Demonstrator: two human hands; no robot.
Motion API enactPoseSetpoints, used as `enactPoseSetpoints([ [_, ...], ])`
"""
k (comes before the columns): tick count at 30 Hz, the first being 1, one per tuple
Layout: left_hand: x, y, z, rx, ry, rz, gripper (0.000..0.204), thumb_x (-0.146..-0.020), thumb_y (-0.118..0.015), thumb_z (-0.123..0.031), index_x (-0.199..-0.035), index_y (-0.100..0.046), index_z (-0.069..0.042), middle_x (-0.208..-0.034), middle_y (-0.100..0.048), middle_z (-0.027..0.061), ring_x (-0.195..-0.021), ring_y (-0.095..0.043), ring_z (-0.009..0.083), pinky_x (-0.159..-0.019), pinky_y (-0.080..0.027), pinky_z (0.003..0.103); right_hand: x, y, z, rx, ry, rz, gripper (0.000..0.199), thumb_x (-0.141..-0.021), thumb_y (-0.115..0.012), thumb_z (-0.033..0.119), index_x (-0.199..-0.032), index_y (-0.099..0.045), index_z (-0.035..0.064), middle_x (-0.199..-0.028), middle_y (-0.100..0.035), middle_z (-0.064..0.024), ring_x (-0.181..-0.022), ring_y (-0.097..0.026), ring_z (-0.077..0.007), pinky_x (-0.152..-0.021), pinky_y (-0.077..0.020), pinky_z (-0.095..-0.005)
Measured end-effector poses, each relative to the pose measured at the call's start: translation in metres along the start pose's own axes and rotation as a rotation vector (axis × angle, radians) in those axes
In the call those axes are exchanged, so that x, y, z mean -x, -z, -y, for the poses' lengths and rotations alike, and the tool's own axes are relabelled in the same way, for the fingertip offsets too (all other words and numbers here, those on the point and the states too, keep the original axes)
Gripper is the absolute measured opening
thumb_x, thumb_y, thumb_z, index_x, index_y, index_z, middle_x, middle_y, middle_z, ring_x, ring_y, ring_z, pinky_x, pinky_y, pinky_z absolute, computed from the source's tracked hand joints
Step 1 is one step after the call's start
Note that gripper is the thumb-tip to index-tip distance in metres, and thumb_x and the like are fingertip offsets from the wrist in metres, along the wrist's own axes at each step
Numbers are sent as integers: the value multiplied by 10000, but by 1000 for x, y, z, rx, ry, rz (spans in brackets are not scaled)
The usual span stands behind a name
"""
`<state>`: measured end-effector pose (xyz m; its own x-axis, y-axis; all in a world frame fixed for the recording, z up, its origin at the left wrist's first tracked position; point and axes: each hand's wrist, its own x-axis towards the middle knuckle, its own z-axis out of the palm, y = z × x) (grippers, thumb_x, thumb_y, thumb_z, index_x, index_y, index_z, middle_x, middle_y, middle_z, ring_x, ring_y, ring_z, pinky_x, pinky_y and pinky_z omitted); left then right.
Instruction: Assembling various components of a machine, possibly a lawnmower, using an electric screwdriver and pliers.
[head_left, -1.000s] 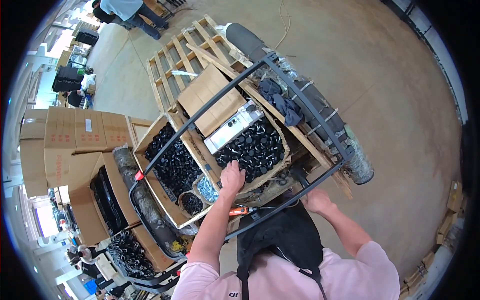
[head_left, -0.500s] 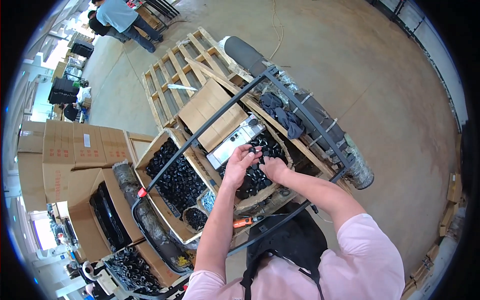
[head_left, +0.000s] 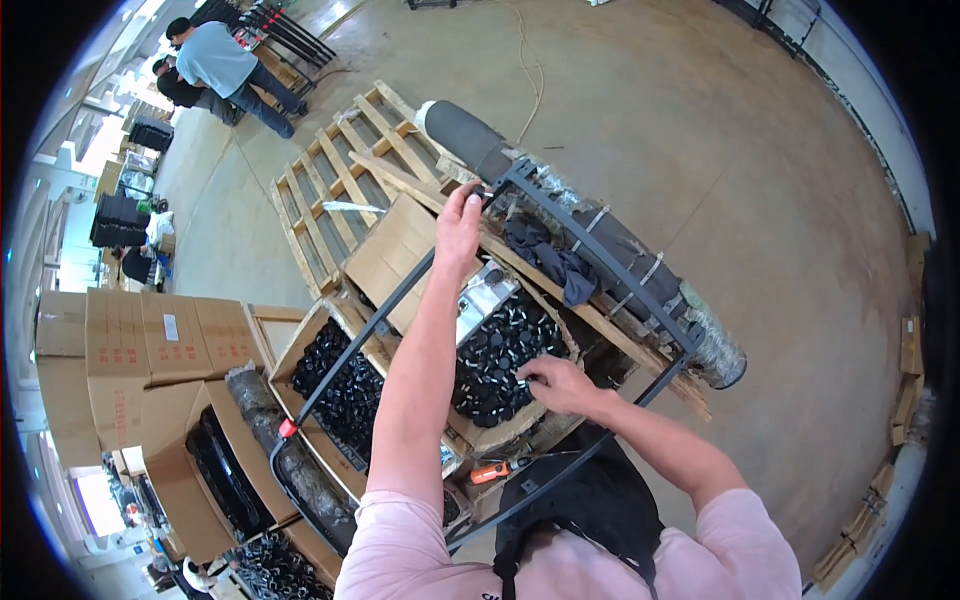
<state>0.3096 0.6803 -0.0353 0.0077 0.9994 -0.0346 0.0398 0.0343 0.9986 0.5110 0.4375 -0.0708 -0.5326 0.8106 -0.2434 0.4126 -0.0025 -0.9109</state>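
A small black part (head_left: 482, 191) is pinched between the fingertips of the left hand (head_left: 460, 222), beside a corner of the dark metal frame (head_left: 612, 269), while the right hand (head_left: 562, 386) is held curled at the heaped black parts (head_left: 497, 360), its grip indiscernible.

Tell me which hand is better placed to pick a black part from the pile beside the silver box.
Likely the right hand: its fingertips are at the pile of black parts. The left hand is farther off, up at the dark metal frame, past the silver box.
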Motion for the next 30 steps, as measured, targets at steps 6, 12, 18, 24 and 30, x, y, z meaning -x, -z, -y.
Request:
enactPoseSetpoints([
  [6, -43, -4, 14, 5, 29, 56, 348, -1124, -509, -128, -1453, -587, -44, -1292, -699, 43, -1174, -613, 122, -1071, -460, 281, 55, 33, 18, -175, -51, -103, 329, -887, -594, 85, -1178, -746, 64, -1034, -637, -148, -954, -659, -307, -861, -541, -386],
  [12, -63, -5, 29, -312, -107, 72, 363, -1082, -535, -68, -1440, -594, -44, -1293, -685, 66, -1171, -621, 149, -1065, -475, 306, 83, 49, 18, -182, -20, -179, 328, -896, -586, 57, -1181, -747, 72, -1056, -639, -139, -954, -656, -305, -852, -543, -396],
  [18, -57, -7, 27, -485, -194, 60, 369, -1039, -573, -62, -1401, -623, -115, -1191, -695, 144, -1084, -660, 264, -994, -510, 374, 95, 67, 25, -188, -123, -231, 337, -901, -588, 36, -1198, -740, 76, -1087, -639, -125, -937, -651, -257, -807, -549, -363],
  [24, -48, -14, 14, -665, -363, 91, 365, -1011, -582, -55, -1359, -650, -138, -1225, -650, 162, -1109, -642, 330, -985, -519, 399, 106, 87, 24, -122, -132, -399, 332, -906, -597, 33, -1205, -738, 68, -1123, -650, -110, -1000, -663, -245, -808, -557, -346],
  [30, -49, -24, 19, -621, -404, 72, 291, -998, -649, -147, -1282, -712, -149, -1207, -659, 144, -1151, -642, 327, -1002, -519, 400, 120, 123, 34, 100, -147, -543, 307, -926, -666, 48, -1228, -719, 61, -1114, -651, -94, -847, -642, -208, -729, -534, -326],
])
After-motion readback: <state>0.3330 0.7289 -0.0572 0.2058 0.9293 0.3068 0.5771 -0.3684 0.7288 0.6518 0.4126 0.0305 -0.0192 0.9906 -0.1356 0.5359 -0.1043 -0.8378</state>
